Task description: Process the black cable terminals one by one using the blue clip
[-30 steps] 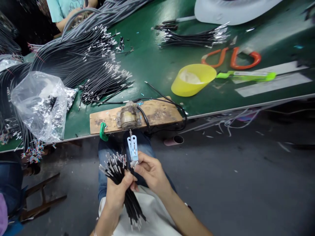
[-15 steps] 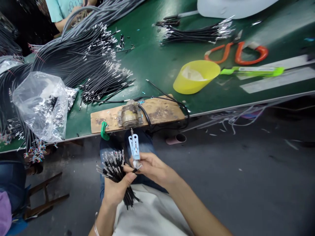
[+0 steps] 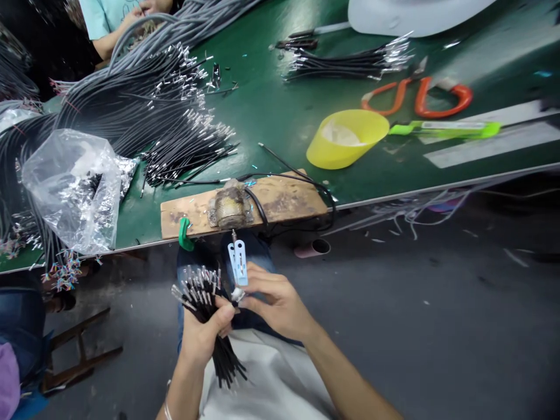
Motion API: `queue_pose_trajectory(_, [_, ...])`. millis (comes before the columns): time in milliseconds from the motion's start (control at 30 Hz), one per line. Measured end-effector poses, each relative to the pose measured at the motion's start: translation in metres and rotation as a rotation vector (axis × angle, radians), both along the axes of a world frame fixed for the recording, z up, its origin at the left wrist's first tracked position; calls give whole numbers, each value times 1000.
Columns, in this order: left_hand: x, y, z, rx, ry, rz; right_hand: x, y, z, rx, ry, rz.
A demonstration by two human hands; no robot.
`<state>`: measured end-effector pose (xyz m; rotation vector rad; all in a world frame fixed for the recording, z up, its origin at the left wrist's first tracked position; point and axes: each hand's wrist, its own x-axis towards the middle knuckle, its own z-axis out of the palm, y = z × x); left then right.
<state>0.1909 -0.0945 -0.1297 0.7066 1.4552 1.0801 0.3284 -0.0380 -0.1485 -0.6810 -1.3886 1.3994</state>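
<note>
My left hand [image 3: 205,333] is closed round a bundle of short black cables [image 3: 227,363], their silvery ends fanned out above the thumb. Close by on the right, my right hand [image 3: 280,302] has its fingers bent together at the lower end of a light blue clothespin [image 3: 237,262]. A small whitish tuft [image 3: 237,294] shows between the two hands, below the clothespin; what the right fingertips grip is not clear. The clothespin hangs on the thin shaft of a small worn motor [image 3: 231,205], which sits on a wooden board [image 3: 286,197] at the table edge.
A green clamp [image 3: 184,234] grips the board's left end. Many dark cables [image 3: 126,111] and a clear plastic bag [image 3: 72,186] lie left on the green table [image 3: 266,105]. To the right are a yellow cup [image 3: 326,149], orange-handled scissors [image 3: 441,108] and another cable bundle [image 3: 341,63].
My left thumb has shifted slightly left and up, and the cable bundle's lower ends hang lower. My right fingers have drawn apart from the left hand around the whitish tuft.
</note>
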Motion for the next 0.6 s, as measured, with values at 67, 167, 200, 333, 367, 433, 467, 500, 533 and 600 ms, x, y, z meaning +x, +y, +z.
queue_pose_trajectory(67, [0, 1, 0, 11, 15, 19, -3, -3, -2, -72, 33, 6])
queue_pose_trajectory(167, [1, 0, 0, 44, 67, 71, -8, -3, -7, -357, 178, 129])
queue_pose_trajectory(200, [1, -1, 0, 55, 83, 85, -9, -1, -7, -450, 217, 140])
queue_pose_trajectory(333, [3, -6, 5, 93, 128, 113, -12, 18, 4, -643, 301, -19])
queue_pose_trajectory(367, [3, -7, 7, 104, 139, 118, -13, 23, 9, -641, 311, -33])
queue_pose_trajectory(433, [4, -6, 11, 130, 161, 133, -16, 32, 18, -613, 309, -7])
queue_pose_trajectory(467, [4, -5, 13, 143, 171, 142, -18, 35, 22, -604, 304, 16])
queue_pose_trajectory(500, [5, -4, 14, 154, 181, 152, -19, 37, 25, -601, 302, 29])
queue_pose_trajectory(533, [5, -2, 16, 161, 190, 160, -21, 37, 27, -601, 307, 30])
queue_pose_trajectory(600, [7, 3, 17, 167, 201, 167, -25, 36, 28, -609, 333, 22])
